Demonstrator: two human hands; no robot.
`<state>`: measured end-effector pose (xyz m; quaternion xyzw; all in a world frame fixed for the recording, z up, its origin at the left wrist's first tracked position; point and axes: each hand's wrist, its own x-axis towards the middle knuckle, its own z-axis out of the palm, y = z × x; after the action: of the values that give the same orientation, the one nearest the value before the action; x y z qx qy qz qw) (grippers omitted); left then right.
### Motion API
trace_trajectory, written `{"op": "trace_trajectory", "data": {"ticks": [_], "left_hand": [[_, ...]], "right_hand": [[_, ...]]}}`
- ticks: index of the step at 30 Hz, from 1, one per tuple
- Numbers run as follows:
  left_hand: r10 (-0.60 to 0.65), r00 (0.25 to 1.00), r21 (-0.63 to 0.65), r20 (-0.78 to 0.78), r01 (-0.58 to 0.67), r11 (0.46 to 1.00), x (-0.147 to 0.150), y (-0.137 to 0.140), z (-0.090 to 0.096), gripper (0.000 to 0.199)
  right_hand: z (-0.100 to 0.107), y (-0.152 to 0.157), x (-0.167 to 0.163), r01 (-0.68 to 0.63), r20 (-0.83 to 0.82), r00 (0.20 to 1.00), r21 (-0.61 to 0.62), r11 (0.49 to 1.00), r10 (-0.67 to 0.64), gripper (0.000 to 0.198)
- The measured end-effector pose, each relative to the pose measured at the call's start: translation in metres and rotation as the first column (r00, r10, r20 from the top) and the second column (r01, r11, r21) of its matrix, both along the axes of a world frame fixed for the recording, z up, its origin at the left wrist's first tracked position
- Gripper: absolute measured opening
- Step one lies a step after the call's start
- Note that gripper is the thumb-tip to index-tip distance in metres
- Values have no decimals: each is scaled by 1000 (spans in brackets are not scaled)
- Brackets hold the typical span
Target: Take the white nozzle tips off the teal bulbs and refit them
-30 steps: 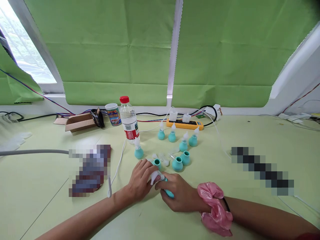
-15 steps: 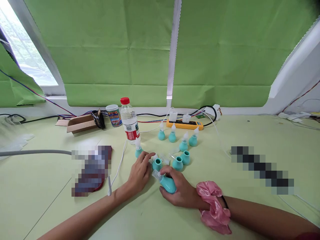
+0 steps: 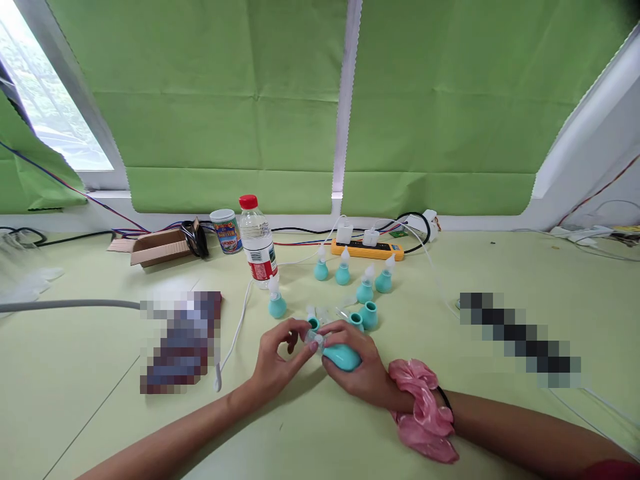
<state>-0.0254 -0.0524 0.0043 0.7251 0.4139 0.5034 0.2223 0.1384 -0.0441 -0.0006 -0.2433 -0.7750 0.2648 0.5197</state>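
The right hand has its fingers wrapped around a tilted teal bulb above the bench; the left hand pinches the clear piece at its mouth. Just beyond stand open teal bulbs, then five nozzle-topped bulbs, a bottle and an orange power strip.
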Motion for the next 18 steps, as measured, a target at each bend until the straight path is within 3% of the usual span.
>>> {"op": "trace_trajectory", "data": {"ticks": [3, 6, 10, 15, 18], "left_hand": [[-10, 998, 118, -68, 18, 993, 0, -1, -1, 13], [-26, 995, 192, -99, 45, 980, 0, -2, -1, 15], [-10, 971, 331, -238, 90, 939, -3, 0, 0, 27], [258, 839, 599, -479, 98, 794, -11, 4, 4, 28], [347, 757, 682, -554, 173, 711, -14, 3, 6, 23]], "right_hand": [[3, -1, 1, 52, 7, 999, 60, 997, -53, 22], [5, -2, 2, 65, -14, 998, 23, 998, -64, 31], [6, 0, 1, 56, -32, 998, 4, 998, -56, 23], [3, 4, 0, 99, -50, 994, 4, 995, -98, 17], [1, 3, -1, 119, -58, 991, 21, 993, -117, 16]]}}
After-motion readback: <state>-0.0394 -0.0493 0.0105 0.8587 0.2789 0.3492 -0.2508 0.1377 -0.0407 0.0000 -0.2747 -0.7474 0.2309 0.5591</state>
